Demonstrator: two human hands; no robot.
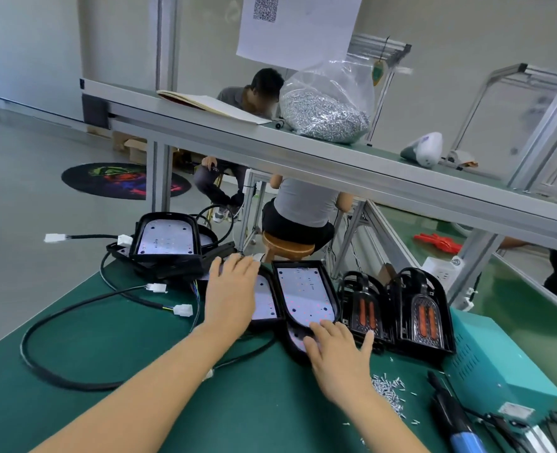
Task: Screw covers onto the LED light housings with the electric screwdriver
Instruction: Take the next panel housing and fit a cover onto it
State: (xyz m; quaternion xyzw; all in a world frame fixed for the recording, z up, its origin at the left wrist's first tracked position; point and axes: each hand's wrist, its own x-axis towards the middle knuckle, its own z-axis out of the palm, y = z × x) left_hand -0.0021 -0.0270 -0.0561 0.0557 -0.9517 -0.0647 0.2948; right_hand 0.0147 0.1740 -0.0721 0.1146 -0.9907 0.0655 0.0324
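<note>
1. Two open black plastic LED light housings with white LED boards lie side by side at the middle of the green-matted surface [114, 348]; the left hand [233, 289] rests flat, fingers straight, on the left housing [265, 302], and the right hand [337, 349] lies spread over the near end of the right housing [306, 289], gripping nothing. Judging by this, both are being steadied or lined up before covers go on
2. Two black covers with clear lenses and orange strips [425, 312] stand just right of the housings, likely staged within reach
3. A loose pile of small silver screws [386, 389] lies near the right hand, and the blue-handled electric screwdriver [456, 423] rests untouched at the near right, beside a teal metal power box [505, 364]
4. A stack of further open black housings [167, 245] with black cables and white connectors sits at the far left, seemingly waiting their turn
5. On the raised shelf [303, 152], a clear plastic bag [327, 106] holds a large heap of silver screws, apparently the bulk supply
</note>
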